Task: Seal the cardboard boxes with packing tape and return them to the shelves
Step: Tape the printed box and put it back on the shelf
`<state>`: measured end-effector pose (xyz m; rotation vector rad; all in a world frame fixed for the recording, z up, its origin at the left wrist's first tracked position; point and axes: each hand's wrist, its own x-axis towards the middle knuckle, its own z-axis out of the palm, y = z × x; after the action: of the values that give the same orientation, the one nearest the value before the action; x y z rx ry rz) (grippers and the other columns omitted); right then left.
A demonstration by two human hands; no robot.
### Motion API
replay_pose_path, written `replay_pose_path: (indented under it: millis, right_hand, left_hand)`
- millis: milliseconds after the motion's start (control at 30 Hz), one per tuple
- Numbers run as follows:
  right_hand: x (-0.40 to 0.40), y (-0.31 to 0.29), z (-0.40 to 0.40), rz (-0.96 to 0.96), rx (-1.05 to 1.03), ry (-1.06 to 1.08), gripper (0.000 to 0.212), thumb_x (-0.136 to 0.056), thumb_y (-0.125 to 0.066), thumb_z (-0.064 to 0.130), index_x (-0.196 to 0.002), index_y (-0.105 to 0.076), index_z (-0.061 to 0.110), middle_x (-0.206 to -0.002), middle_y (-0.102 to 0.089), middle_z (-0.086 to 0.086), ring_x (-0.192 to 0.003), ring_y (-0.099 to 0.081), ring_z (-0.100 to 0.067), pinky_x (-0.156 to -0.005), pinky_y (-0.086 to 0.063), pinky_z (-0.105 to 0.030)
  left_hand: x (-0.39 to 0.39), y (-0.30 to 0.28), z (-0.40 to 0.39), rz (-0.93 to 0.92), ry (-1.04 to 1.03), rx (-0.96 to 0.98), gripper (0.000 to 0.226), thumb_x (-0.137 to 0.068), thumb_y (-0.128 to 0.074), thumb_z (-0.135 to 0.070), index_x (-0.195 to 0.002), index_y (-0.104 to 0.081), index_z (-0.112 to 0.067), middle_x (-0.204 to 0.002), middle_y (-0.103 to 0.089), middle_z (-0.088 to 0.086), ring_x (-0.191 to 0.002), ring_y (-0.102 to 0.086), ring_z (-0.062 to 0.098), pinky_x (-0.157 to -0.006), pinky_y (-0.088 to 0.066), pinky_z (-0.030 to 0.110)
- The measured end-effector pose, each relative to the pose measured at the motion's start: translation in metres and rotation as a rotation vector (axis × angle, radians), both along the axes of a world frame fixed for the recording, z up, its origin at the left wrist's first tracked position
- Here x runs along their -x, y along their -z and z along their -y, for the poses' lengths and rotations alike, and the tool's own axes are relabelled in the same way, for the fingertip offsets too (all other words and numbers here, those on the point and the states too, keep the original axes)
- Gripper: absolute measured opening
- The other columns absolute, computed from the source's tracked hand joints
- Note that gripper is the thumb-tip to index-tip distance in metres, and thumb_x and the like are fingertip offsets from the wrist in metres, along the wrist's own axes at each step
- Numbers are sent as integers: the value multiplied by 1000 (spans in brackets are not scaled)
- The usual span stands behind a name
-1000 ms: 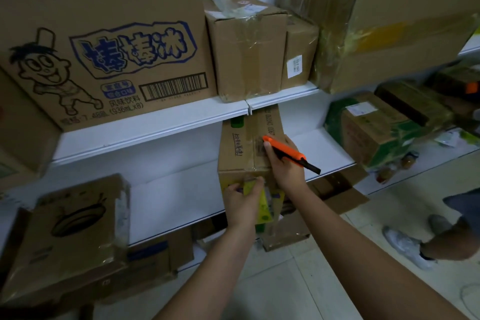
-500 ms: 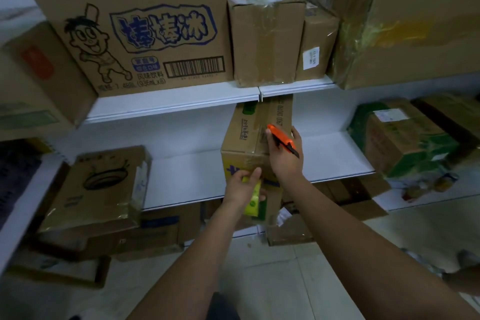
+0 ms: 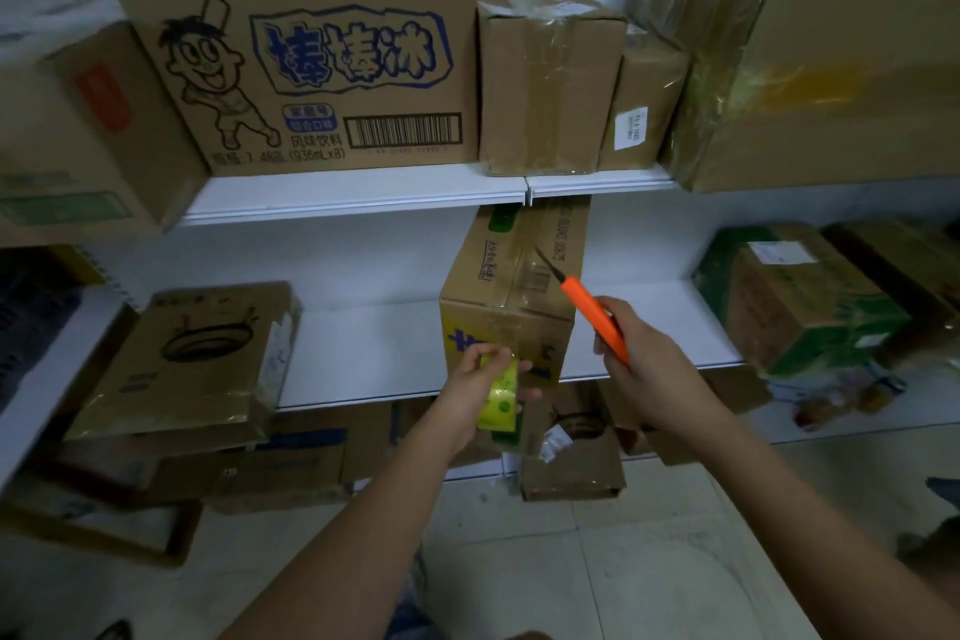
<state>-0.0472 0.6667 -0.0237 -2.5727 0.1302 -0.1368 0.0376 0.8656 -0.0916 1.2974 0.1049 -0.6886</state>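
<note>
Landmark: the tall cardboard box standing on the middle shelf, its top reaching up under the upper shelf.

Left hand, just in front of the box's lower face: fingers curled round a yellow-green roll of packing tape, thumb on top. The roll is at or touching the box front; contact cannot be told for certain.

Right hand, to the right of the box and clear of it: fingers closed round the handle of an orange utility knife. Blade is out, its tip over the box's top face near the right edge.

Left of the box, same shelf: a flat carton with a pan drawing, tilted.

Right of the box: a green-printed carton.

Above the box, on the upper shelf: a large carton with a cartoon figure and a taped brown box.
</note>
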Motion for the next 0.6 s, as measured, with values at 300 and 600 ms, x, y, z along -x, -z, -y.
replay_pose_path:
  millis: [300,600]
  right_hand:
    - [-7,-2,-18,-41,311,-286,56,-99,-39,58,-152,-21,51,-139,-50,9,-116,-55,-14,-78,-40,-24]
    - [-25,2,-12,-44,394,-285,50,-102,-36,56,-151,-28,50,-140,-55,7,-116,-57,-17,-77,-43,-29]
  left_hand:
    - [2,10,2,21,-129,13,15,-95,-66,-17,-105,-59,-8,-91,-72,15,-60,-70,27,-59,-58,36]
    - [-2,6,3,132,-138,-76,10,-96,-63,-12,-100,-61,-3,-83,-71,11,-62,-72,15,-52,-56,27]
